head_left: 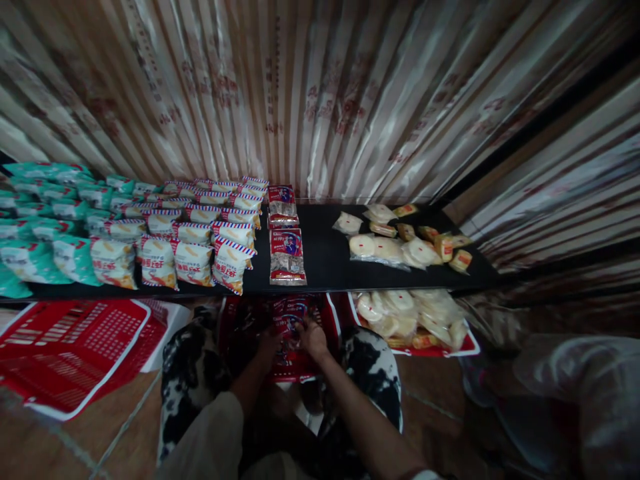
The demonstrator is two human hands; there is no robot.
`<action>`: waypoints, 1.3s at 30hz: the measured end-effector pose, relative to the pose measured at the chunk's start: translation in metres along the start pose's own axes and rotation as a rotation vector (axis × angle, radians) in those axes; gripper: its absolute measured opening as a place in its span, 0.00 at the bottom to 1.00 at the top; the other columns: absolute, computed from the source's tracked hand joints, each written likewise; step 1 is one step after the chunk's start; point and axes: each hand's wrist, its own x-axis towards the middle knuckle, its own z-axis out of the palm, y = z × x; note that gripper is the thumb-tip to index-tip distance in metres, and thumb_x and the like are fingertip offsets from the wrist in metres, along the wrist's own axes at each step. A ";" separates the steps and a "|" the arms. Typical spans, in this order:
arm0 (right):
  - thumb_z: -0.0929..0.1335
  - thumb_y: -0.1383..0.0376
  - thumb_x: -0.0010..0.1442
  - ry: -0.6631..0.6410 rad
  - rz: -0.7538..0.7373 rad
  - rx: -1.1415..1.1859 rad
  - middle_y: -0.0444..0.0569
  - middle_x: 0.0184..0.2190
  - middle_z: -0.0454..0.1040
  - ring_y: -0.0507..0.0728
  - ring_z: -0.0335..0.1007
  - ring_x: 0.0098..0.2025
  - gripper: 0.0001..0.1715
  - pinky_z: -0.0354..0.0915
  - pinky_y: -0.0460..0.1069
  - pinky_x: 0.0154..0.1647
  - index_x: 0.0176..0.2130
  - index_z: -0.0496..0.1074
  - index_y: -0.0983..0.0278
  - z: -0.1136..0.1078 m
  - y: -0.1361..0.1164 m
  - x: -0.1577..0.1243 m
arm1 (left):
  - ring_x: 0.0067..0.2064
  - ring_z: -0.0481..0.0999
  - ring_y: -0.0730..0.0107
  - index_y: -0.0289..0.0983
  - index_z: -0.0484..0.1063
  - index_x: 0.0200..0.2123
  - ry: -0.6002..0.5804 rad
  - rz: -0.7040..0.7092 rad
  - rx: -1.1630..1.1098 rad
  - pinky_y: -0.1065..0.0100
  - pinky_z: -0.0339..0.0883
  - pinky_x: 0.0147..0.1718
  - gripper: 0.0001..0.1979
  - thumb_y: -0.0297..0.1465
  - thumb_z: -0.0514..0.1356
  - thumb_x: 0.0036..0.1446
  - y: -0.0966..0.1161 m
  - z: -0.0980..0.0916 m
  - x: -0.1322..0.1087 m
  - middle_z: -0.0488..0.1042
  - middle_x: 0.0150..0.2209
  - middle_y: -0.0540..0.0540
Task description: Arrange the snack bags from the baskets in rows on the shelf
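Observation:
Between my knees stands a red plastic basket (336, 327) with dark red snack packets in it, under the shelf's front edge. My right hand (314, 339) is closed on the right side of a red snack packet (289, 312) in this basket. On the packet's left side is my left hand (269, 348), its fingers dark and blurred but apparently closed on the packet too. Straight ahead on the black shelf lies a short row of matching red packets (287, 257), the nearest one flat with a clear lower window.
Rows of white snack bags (193, 262) and teal bags (75, 257) fill the shelf's left. To the right lie wrapped round flat cakes (385, 250). A basket of similar cakes (400, 310) and an overturned red basket (80, 347) flank me. Another person's leg (575, 373) is at right.

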 end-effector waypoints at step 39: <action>0.69 0.50 0.45 0.099 -0.313 0.935 0.52 0.37 0.78 0.61 0.75 0.37 0.30 0.70 0.52 0.37 0.44 0.69 0.65 -0.133 -0.084 0.027 | 0.44 0.75 0.62 0.36 0.69 0.46 -0.016 0.600 -0.006 0.64 0.67 0.44 0.20 0.32 0.61 0.48 0.162 0.040 -0.044 0.76 0.40 0.43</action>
